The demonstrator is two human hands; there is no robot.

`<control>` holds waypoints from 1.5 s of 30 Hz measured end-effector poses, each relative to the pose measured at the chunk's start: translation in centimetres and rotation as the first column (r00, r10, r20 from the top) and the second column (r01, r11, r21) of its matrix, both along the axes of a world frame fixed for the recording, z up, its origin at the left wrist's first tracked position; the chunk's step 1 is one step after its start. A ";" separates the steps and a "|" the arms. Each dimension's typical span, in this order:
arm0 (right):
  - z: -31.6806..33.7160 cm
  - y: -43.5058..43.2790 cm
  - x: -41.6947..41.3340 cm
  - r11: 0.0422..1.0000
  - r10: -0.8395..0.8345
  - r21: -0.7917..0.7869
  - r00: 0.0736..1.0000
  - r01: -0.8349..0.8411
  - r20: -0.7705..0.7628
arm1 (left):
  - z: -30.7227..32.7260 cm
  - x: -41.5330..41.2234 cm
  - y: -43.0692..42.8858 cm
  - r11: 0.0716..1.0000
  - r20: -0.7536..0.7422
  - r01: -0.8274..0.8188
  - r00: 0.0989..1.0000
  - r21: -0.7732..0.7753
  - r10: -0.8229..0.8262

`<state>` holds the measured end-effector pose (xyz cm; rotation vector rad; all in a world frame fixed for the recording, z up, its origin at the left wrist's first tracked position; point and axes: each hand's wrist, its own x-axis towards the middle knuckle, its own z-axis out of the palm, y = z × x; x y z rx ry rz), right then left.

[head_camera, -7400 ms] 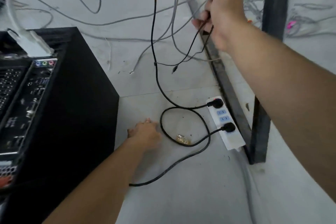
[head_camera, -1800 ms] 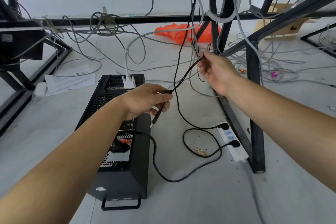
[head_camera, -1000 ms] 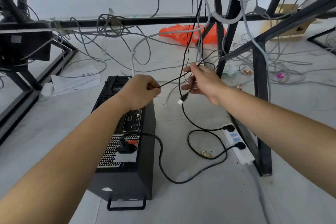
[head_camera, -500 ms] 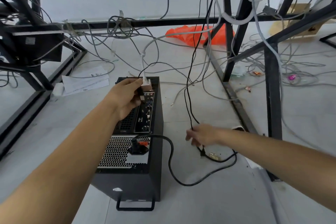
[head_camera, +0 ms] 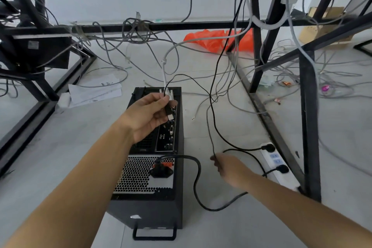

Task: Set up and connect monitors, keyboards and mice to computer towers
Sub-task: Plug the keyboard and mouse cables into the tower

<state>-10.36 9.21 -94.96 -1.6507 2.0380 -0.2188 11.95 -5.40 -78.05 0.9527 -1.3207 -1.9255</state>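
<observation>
Gripping a black USB plug (head_camera: 168, 111) over the black computer tower (head_camera: 153, 203), left hand (head_camera: 147, 116) fingers curl tight, right hand (head_camera: 229, 169) pinches a thin black cable (head_camera: 211, 127).

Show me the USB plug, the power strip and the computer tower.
USB plug (head_camera: 168, 112): head view, black body above the metal tip.
power strip (head_camera: 275, 158): head view, white face between its two plugs.
computer tower (head_camera: 138, 175): head view, perforated rear grille.

L forearm (head_camera: 80, 177) bare, lower left of frame. R forearm (head_camera: 291, 203) bare, lower right. L hand (head_camera: 148, 116) & R hand (head_camera: 228, 169) ungloved.
</observation>
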 end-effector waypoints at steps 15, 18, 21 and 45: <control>8.8 -6.7 3.7 0.799 -0.269 0.331 -0.194 0.503 0.943 | -2.2 0.2 -1.4 0.908 0.139 -0.195 0.955 -0.370 0.262; 9.0 -6.9 4.3 0.841 -0.229 0.296 -0.198 0.454 0.953 | -2.4 -0.1 -0.9 0.917 0.127 -0.155 0.968 -0.368 0.215; 8.7 -7.0 4.5 0.854 -0.219 0.257 -0.136 0.453 0.966 | -2.5 -0.2 -0.8 0.926 0.113 -0.113 0.980 -0.361 0.164; 9.8 -7.7 2.5 0.812 -0.153 0.220 -0.166 0.541 0.974 | -2.8 -0.2 -3.0 0.741 0.476 0.162 0.848 -0.652 0.234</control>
